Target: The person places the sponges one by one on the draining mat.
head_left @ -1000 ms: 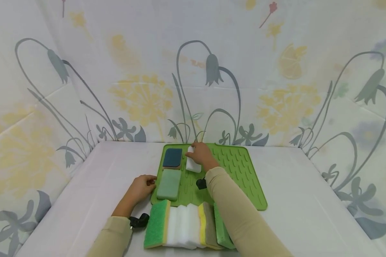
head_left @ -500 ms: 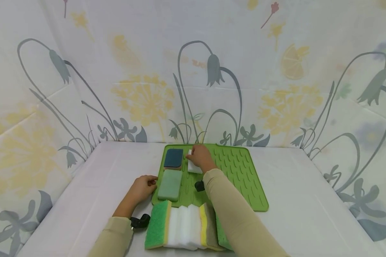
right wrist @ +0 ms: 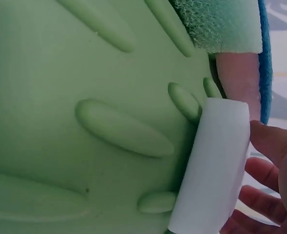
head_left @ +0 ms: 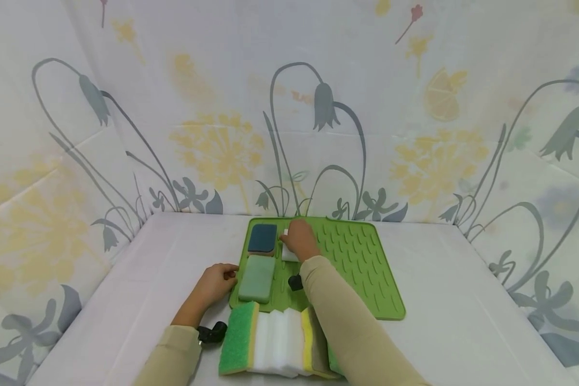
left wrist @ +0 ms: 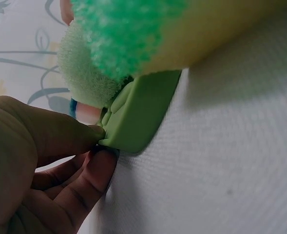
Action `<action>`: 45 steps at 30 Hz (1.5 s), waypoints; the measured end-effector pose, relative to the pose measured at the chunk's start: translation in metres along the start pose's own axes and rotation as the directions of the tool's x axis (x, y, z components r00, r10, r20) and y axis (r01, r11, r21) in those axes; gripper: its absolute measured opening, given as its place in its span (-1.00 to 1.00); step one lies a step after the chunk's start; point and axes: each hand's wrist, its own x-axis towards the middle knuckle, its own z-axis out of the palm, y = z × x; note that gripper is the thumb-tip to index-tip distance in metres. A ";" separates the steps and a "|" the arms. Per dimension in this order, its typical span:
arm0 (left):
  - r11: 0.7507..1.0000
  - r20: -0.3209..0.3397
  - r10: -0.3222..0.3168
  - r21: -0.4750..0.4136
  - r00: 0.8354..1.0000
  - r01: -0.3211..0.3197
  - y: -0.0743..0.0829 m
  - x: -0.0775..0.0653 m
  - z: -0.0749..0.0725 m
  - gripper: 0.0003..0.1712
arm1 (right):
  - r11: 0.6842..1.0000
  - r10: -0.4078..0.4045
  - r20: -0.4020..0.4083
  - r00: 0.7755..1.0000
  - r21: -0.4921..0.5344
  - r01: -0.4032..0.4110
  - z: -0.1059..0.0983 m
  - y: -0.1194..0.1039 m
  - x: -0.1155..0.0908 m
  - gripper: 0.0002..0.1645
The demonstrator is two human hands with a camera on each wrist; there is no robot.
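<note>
My left hand (head_left: 214, 284) pinches the left rim of the ribbed green mat (head_left: 359, 268), thumb above and fingers below in the left wrist view. Over the mat's back middle, my right hand (head_left: 303, 240) rests on a white sponge (right wrist: 216, 165) that lies flat there. Its thumb and fingertips touch the sponge's upper side, fingers loosely spread in the right wrist view. The hand hides much of the sponge from the head camera. Left of it on the mat lie a dark blue-topped sponge (head_left: 262, 238) and, nearer me, a pale green sponge (head_left: 257, 279).
In front of the mat stands a row of sponges on edge: a green-and-yellow one (head_left: 238, 338), several white ones (head_left: 277, 343) and a grey-and-yellow one (head_left: 318, 343). My right sleeve (head_left: 352, 321) partly covers the row's right end. A flower-printed cloth (head_left: 289, 118) hangs behind.
My right hand has slid slightly towards me over the white sponge, covering more of it. The left hand keeps its hold on the mat's rim. The view has shifted slightly.
</note>
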 end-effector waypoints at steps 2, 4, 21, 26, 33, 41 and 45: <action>1.000 -0.003 0.002 0.004 1.000 -0.002 0.000 0.001 0.001 -0.60 | 1.000 -0.007 0.004 1.000 -0.009 0.007 -0.002 0.001 -0.001 -0.48; 1.000 -0.010 0.006 0.012 1.000 -0.006 0.000 0.001 0.001 -0.60 | 1.000 -0.018 0.017 1.000 -0.012 0.018 -0.006 0.001 -0.002 -0.48; 0.999 0.004 0.024 0.025 1.000 -0.024 0.000 0.000 0.001 -0.61 | 0.989 -0.143 0.108 0.984 0.050 0.138 -0.041 0.011 -0.013 -0.59; 0.999 -0.003 0.031 0.033 1.000 -0.031 0.000 0.002 0.000 -0.60 | 0.989 -0.147 0.111 0.983 0.041 0.144 -0.056 0.013 -0.021 -0.62; 0.999 0.008 0.025 0.030 1.000 -0.026 -0.001 0.001 0.001 -0.59 | 0.988 -0.152 0.145 0.978 0.024 0.150 -0.066 0.019 -0.027 -0.52; 0.999 0.012 0.023 0.022 1.000 -0.023 0.001 0.000 0.000 -0.58 | 0.984 -0.178 0.137 0.974 0.018 0.177 -0.078 0.027 -0.039 -0.49; 0.999 0.007 0.027 0.028 1.000 -0.027 0.000 -0.001 0.000 -0.58 | 0.981 -0.193 0.150 0.970 0.032 0.191 -0.082 0.033 -0.046 -0.48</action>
